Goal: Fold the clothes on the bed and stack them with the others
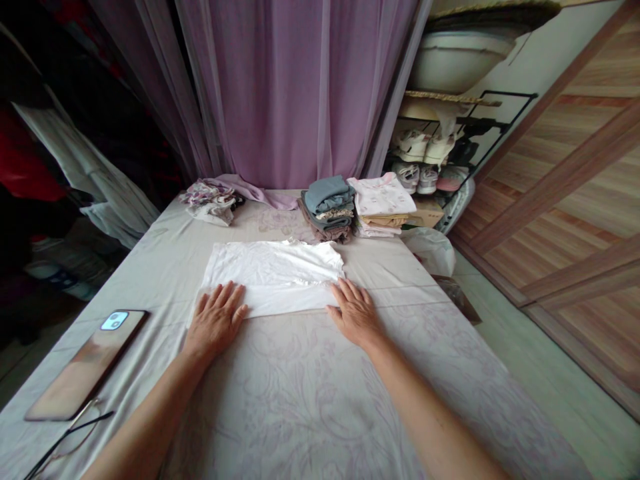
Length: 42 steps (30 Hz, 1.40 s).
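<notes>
Ahead at twelve o'clock, on a pale floral bedsheet (310, 413), lies a light, limp white cotton garment (273, 277); the left hand (216, 320) and right hand (354, 312) rest flat, fingers spread, ungripping, at its near fold, the easiest hold.

The white garment (270, 277) was creased, soft cloth on a matt patterned cover (300, 413). Nearby, the phone (87, 367) looked glossy, and the door (560, 193) had smooth wood-grain panels.

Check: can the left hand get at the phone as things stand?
Probably yes. The left hand lies flat on the white garment, and the phone sits to its left on the same pale cloth cover. Nothing visible stands between them, so the way looks free.
</notes>
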Each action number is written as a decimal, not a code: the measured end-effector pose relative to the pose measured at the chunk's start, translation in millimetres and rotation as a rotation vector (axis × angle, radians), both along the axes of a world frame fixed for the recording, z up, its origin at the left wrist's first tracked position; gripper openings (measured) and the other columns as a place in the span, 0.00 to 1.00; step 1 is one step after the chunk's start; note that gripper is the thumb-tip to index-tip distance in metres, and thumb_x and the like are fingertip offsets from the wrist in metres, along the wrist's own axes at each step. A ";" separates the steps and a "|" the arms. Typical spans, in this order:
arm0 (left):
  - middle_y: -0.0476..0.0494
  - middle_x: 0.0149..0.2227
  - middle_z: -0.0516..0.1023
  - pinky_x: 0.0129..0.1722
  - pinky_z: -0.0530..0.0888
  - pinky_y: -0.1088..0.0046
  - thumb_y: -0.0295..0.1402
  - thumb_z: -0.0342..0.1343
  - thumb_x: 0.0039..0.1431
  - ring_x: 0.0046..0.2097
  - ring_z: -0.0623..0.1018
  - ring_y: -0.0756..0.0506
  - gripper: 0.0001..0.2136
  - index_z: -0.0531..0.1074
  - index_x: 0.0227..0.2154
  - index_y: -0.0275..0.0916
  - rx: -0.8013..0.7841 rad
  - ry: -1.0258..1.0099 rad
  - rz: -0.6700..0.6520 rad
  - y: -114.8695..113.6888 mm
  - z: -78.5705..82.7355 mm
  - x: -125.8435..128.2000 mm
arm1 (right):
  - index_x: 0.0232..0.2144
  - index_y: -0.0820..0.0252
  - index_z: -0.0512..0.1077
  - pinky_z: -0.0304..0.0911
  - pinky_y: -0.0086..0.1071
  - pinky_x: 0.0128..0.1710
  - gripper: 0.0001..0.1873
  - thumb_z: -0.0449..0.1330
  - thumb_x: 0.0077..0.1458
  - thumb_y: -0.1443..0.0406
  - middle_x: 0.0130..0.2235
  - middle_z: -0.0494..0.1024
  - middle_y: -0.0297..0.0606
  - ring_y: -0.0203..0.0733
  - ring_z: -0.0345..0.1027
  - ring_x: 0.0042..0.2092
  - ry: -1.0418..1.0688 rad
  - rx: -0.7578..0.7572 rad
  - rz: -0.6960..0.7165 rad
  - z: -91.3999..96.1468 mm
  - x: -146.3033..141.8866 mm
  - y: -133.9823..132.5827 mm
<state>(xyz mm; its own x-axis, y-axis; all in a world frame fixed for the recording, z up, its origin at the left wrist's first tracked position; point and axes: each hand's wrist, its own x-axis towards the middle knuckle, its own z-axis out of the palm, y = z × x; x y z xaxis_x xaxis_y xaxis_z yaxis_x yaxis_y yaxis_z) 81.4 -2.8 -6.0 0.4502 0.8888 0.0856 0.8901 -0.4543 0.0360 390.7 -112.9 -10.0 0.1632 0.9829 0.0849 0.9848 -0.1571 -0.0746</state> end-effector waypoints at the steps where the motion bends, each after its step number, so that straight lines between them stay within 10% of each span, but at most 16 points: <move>1: 0.40 0.68 0.58 0.65 0.55 0.50 0.43 0.40 0.67 0.68 0.58 0.36 0.25 0.61 0.64 0.41 -0.001 -0.005 0.006 0.7 0.1 -1.0 | 0.64 0.54 0.60 0.45 0.49 0.64 0.28 0.48 0.65 0.54 0.69 0.55 0.41 0.48 0.48 0.67 -0.001 0.003 -0.003 0.5 -0.3 -0.2; 11: 0.36 0.65 0.64 0.64 0.61 0.55 0.46 0.47 0.62 0.65 0.64 0.36 0.25 0.67 0.58 0.39 0.054 -0.151 -0.065 10.5 -10.0 -28.0 | 0.63 0.52 0.61 0.45 0.49 0.63 0.27 0.49 0.64 0.54 0.68 0.58 0.42 0.48 0.48 0.67 0.007 0.043 0.001 -3.7 1.3 -0.1; 23: 0.31 0.54 0.75 0.54 0.69 0.59 0.46 0.48 0.61 0.55 0.74 0.33 0.23 0.75 0.48 0.33 -0.022 -0.123 0.391 21.4 16.8 -47.3 | 0.62 0.55 0.63 0.47 0.50 0.63 0.26 0.49 0.64 0.56 0.66 0.60 0.43 0.49 0.50 0.66 -0.004 0.067 0.002 -5.8 -0.2 1.0; 30: 0.33 0.49 0.78 0.45 0.71 0.63 0.38 0.47 0.60 0.51 0.76 0.34 0.17 0.74 0.46 0.37 -0.185 -0.141 0.480 31.5 34.8 -26.8 | 0.61 0.55 0.64 0.47 0.49 0.62 0.26 0.49 0.63 0.56 0.66 0.61 0.43 0.48 0.51 0.66 -0.005 0.071 0.001 -5.9 -0.3 1.5; 37: 0.35 0.46 0.79 0.34 0.71 0.73 0.46 0.54 0.58 0.41 0.80 0.43 0.27 0.65 0.57 0.35 -0.403 -0.671 0.613 43.1 29.3 -33.9 | 0.62 0.54 0.63 0.47 0.48 0.62 0.26 0.49 0.64 0.56 0.66 0.60 0.43 0.48 0.50 0.66 -0.009 0.065 0.002 -6.8 0.6 1.4; 42: 0.41 0.42 0.81 0.32 0.69 0.74 0.40 0.56 0.57 0.38 0.80 0.44 0.26 0.64 0.58 0.39 -0.286 -0.469 0.592 44.2 27.0 -42.3 | 0.62 0.55 0.62 0.47 0.50 0.62 0.27 0.48 0.64 0.56 0.67 0.59 0.44 0.50 0.49 0.67 -0.027 0.047 0.003 -9.3 0.7 2.6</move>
<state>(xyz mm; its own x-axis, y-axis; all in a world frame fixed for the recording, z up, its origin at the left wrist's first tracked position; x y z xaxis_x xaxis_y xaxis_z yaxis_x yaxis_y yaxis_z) 39.1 41.4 20.9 -0.1288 0.9846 -0.1183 0.8433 0.1715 0.5093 391.5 -110.3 -19.4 0.1576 0.9782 0.1355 0.9869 -0.1513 -0.0554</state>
